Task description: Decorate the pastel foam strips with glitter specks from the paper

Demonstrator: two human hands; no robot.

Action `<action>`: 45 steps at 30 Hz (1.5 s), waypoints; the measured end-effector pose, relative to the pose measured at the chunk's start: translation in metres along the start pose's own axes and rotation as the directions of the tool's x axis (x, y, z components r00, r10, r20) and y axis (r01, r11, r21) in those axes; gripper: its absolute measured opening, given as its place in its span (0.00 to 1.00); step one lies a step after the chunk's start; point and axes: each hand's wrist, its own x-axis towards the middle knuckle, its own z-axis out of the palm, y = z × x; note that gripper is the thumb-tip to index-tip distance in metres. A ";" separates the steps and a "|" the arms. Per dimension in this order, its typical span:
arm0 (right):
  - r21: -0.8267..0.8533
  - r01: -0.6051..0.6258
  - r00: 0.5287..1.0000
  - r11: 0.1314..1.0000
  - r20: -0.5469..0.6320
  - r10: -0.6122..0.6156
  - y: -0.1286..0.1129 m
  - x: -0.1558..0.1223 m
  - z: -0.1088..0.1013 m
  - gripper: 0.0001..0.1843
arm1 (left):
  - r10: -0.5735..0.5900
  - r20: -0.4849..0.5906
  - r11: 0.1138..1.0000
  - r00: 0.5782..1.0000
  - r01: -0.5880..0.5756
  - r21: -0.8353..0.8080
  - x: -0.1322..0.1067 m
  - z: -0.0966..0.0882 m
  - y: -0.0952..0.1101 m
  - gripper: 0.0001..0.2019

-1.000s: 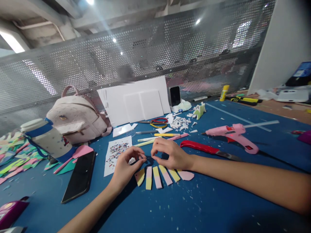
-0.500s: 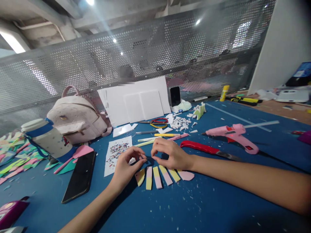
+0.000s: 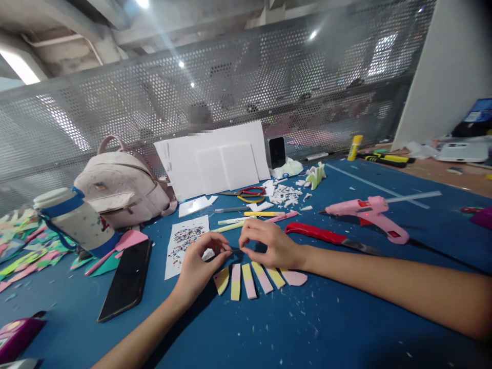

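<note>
My left hand [image 3: 200, 261] and my right hand [image 3: 269, 243] meet over the blue table [image 3: 307, 318], both pinched on a small dark piece [image 3: 235, 252] between their fingertips. Just below the hands lies a fan of several pink-and-yellow foam strips [image 3: 249, 279]. A white sheet sprinkled with coloured bits [image 3: 186, 241] lies left of my left hand.
A pink glue gun [image 3: 369, 212] and a red-handled knife [image 3: 326, 237] lie to the right. A black phone [image 3: 126, 279], a bottle [image 3: 75, 220] and a pink backpack [image 3: 123, 187] are on the left. White foam boards [image 3: 215, 161], scissors [image 3: 249, 193] and pens sit behind.
</note>
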 end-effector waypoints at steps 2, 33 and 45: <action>-0.003 0.002 1.000 1.000 0.004 -0.002 0.000 0.000 0.000 0.02 | 0.035 -0.002 0.997 0.999 -0.035 0.068 -0.001 0.000 0.002 0.02; 0.013 -0.020 0.999 1.000 0.041 0.019 -0.001 0.002 0.001 0.03 | 0.140 0.095 0.944 0.986 -0.162 0.287 -0.004 0.008 -0.002 0.08; -0.074 -0.126 0.992 0.989 0.003 0.127 0.002 0.001 0.002 0.05 | 0.344 0.222 0.900 0.912 -0.388 0.199 -0.007 0.003 0.015 0.11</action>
